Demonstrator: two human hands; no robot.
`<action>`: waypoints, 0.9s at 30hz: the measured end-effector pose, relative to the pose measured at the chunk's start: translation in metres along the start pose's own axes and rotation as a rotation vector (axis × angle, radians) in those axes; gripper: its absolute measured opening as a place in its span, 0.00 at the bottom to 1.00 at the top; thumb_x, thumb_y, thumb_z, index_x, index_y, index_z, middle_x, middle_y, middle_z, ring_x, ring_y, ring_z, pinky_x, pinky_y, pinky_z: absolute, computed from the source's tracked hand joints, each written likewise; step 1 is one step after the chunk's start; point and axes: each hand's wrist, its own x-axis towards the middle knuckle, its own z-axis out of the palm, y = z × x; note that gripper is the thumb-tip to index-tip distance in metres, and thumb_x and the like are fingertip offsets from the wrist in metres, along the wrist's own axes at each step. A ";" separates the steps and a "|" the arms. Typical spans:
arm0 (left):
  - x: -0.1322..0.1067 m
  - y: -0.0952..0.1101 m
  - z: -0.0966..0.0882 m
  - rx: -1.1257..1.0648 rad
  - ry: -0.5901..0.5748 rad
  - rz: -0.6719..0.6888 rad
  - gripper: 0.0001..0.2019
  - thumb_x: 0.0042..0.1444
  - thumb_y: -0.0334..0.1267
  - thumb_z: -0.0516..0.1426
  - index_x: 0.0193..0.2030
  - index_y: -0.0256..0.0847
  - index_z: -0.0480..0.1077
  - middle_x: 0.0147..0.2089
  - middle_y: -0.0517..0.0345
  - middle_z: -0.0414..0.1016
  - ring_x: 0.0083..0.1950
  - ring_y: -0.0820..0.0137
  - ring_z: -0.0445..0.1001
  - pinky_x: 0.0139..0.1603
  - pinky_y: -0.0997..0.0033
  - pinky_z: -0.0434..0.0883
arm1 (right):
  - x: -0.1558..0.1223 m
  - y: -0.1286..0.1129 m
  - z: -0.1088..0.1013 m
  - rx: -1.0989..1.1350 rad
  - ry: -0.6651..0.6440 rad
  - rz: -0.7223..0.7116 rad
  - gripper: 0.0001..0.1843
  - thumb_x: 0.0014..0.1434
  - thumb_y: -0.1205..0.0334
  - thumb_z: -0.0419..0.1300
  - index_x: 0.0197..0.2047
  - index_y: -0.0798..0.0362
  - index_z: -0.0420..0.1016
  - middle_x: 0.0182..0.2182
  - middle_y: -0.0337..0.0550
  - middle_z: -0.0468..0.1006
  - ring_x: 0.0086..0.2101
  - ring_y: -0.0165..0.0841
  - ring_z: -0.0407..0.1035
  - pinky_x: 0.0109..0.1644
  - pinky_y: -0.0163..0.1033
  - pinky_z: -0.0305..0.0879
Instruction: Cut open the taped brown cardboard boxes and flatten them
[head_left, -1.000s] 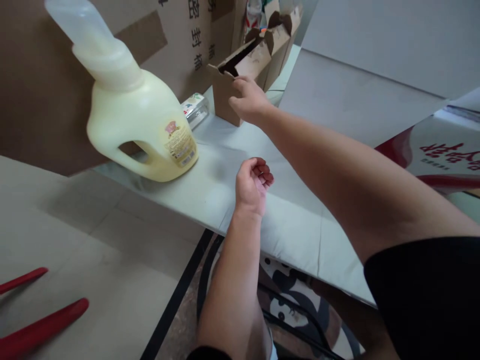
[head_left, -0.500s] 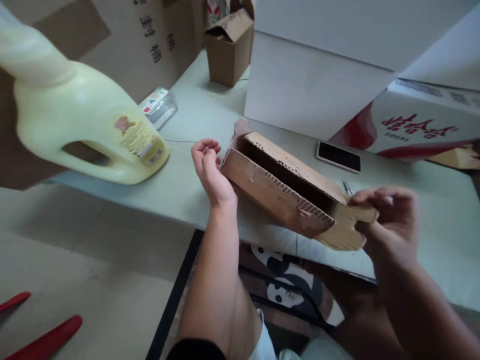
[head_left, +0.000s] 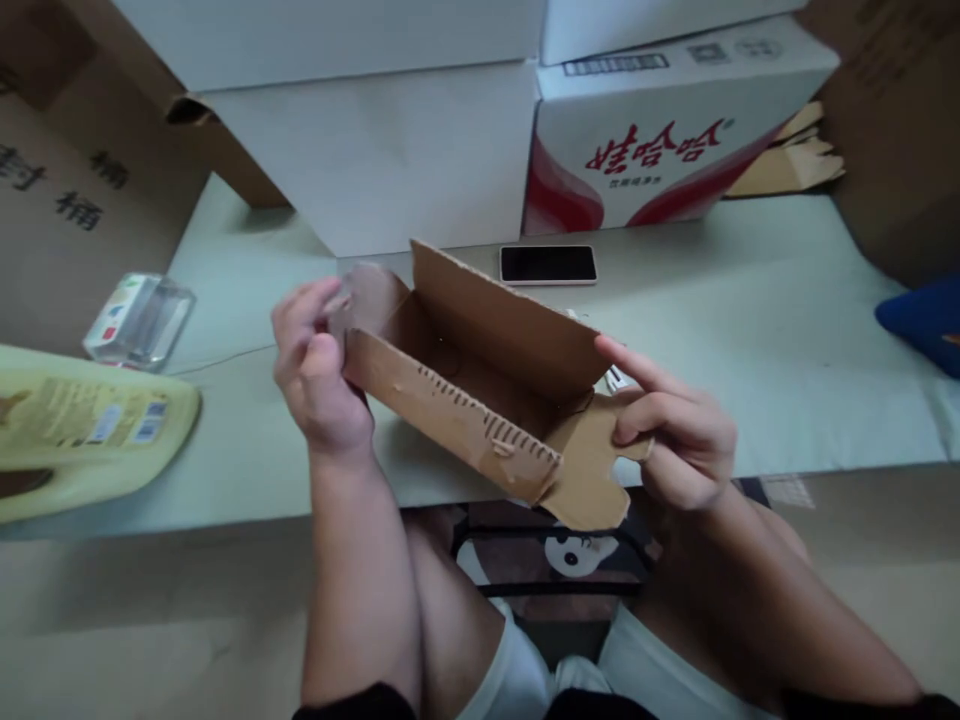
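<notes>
I hold a small brown cardboard box [head_left: 480, 385], unfolded and open on top, above the near edge of the pale table [head_left: 750, 330]. My left hand [head_left: 315, 370] grips its left end flap, fingers curled and a little blurred. My right hand [head_left: 671, 430] pinches the tabbed flap at its right end, with the forefinger stretched along the cardboard. The box tilts down to the right.
A black phone [head_left: 548, 264] lies face up behind the box. A pale yellow detergent jug [head_left: 82, 430] and a clear plastic packet [head_left: 139, 318] sit at the left. White cartons [head_left: 390, 150], one with red print [head_left: 660, 140], and brown cartons [head_left: 67, 190] line the back. Something blue [head_left: 922, 320] lies at the right.
My right hand reached to the back, took the small brown box and brought it near. My left hand has now gripped its left end. My view swung right.
</notes>
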 end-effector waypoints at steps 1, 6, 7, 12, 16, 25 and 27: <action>0.000 0.004 0.003 0.039 -0.011 0.011 0.19 0.61 0.52 0.54 0.46 0.44 0.82 0.50 0.52 0.77 0.58 0.59 0.71 0.64 0.54 0.67 | 0.000 -0.001 -0.004 0.011 -0.013 0.001 0.11 0.60 0.68 0.57 0.26 0.49 0.73 0.66 0.42 0.73 0.27 0.34 0.79 0.32 0.46 0.77; -0.008 0.018 0.016 0.038 -0.033 0.003 0.14 0.60 0.39 0.54 0.27 0.44 0.77 0.35 0.51 0.72 0.51 0.59 0.71 0.60 0.53 0.67 | -0.006 0.001 -0.011 0.015 0.042 0.036 0.11 0.57 0.70 0.57 0.28 0.46 0.75 0.64 0.39 0.75 0.44 0.47 0.82 0.43 0.55 0.81; -0.009 0.019 0.017 0.037 -0.022 0.014 0.14 0.60 0.40 0.54 0.26 0.44 0.76 0.34 0.51 0.70 0.51 0.59 0.70 0.60 0.52 0.67 | -0.007 0.002 -0.011 0.015 0.054 0.046 0.11 0.57 0.70 0.58 0.29 0.46 0.75 0.64 0.39 0.75 0.48 0.48 0.82 0.46 0.56 0.80; -0.008 0.024 0.013 0.226 -0.111 0.093 0.16 0.61 0.47 0.56 0.30 0.43 0.82 0.49 0.48 0.68 0.55 0.54 0.71 0.60 0.48 0.68 | -0.007 0.004 -0.008 0.043 0.027 0.036 0.10 0.59 0.70 0.58 0.29 0.46 0.74 0.64 0.40 0.75 0.55 0.50 0.78 0.52 0.58 0.79; -0.008 0.029 0.012 0.279 -0.166 0.067 0.19 0.63 0.50 0.55 0.26 0.44 0.78 0.54 0.50 0.67 0.61 0.49 0.69 0.63 0.40 0.64 | -0.007 0.005 -0.005 0.058 0.073 0.070 0.11 0.60 0.70 0.57 0.30 0.46 0.73 0.63 0.40 0.76 0.56 0.49 0.77 0.55 0.59 0.77; -0.008 0.029 0.017 -0.074 0.038 -0.032 0.20 0.58 0.49 0.53 0.18 0.43 0.64 0.46 0.50 0.67 0.52 0.57 0.70 0.53 0.50 0.73 | -0.006 0.002 0.002 0.015 0.134 0.112 0.11 0.60 0.71 0.57 0.33 0.45 0.76 0.59 0.41 0.80 0.56 0.48 0.76 0.55 0.58 0.76; -0.008 0.034 0.017 -0.146 0.058 -0.133 0.23 0.54 0.52 0.55 0.16 0.41 0.58 0.47 0.51 0.66 0.49 0.60 0.69 0.42 0.56 0.76 | -0.004 0.004 0.003 -0.036 0.129 0.098 0.14 0.59 0.73 0.57 0.39 0.44 0.79 0.59 0.42 0.79 0.52 0.45 0.78 0.49 0.53 0.77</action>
